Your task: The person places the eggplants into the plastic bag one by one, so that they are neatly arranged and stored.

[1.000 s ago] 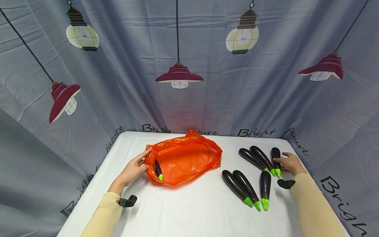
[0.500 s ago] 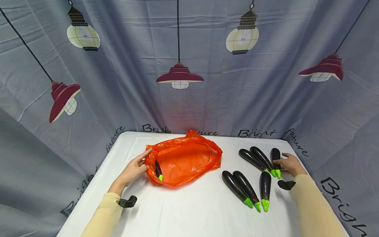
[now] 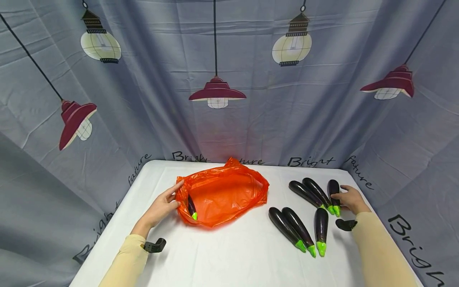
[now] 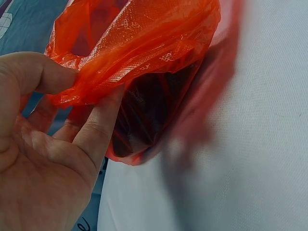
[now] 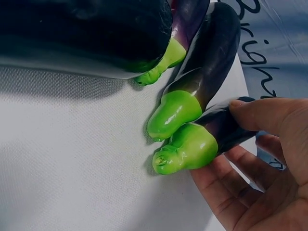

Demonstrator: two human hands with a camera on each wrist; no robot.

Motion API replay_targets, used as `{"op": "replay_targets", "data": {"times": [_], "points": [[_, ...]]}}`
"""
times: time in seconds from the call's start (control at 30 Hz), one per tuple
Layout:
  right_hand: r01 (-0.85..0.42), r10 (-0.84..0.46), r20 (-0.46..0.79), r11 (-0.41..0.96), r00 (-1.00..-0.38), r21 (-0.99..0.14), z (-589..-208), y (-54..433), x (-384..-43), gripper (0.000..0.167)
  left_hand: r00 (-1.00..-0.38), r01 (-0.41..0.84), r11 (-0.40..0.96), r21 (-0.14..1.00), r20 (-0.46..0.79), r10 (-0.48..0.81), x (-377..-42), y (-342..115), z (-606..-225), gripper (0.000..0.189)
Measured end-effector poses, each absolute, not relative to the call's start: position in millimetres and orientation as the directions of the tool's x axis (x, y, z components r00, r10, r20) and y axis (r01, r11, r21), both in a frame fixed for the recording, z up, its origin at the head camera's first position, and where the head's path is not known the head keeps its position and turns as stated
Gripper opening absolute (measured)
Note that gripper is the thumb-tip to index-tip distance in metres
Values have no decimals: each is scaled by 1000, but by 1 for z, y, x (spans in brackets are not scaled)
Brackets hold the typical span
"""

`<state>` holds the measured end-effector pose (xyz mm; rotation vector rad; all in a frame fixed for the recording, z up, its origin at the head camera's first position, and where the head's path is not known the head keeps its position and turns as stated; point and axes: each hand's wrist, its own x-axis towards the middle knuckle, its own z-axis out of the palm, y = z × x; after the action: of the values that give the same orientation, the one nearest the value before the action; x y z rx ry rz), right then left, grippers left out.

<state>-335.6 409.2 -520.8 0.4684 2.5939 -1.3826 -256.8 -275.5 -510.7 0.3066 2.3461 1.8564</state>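
Note:
An orange plastic bag (image 3: 229,195) lies on the table with its mouth spread wide. My left hand (image 3: 161,205) pinches the bag's left rim between thumb and fingers, as the left wrist view shows up close. Inside, near that rim, rests one dark eggplant (image 3: 191,205) with a green tip. At the right, my right hand (image 3: 353,199) holds another eggplant (image 3: 333,189), thumb on top and fingers along its far side. In the right wrist view this eggplant (image 5: 192,149) lies with its green cap against a neighbouring eggplant (image 5: 202,72), low over the cloth.
Two eggplants (image 3: 312,191) lie left of the held one. Nearer the front are a slanted pair (image 3: 292,227) and a single eggplant (image 3: 321,229). White cloth covers the table (image 3: 215,255); a grey printed curtain (image 3: 229,127) stands behind and at both sides.

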Motion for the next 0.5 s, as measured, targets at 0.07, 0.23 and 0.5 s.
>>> {"op": "replay_targets", "data": {"times": [0.07,0.23,0.5], "points": [[349,202,-285,528,-937,-774,-521,410,-336,86,-971,70,222,973,16,237,-257,-275,-511,79],[341,203,-274,536,-940,-772,-525,414,-338,86,-972,65,226,972,10,235,-258,-275,-511,80],[293,238,-193,516,-952,-805,-517,423,-334,89,-972,61,225,972,6,234,-258,-275,-511,81]]}}
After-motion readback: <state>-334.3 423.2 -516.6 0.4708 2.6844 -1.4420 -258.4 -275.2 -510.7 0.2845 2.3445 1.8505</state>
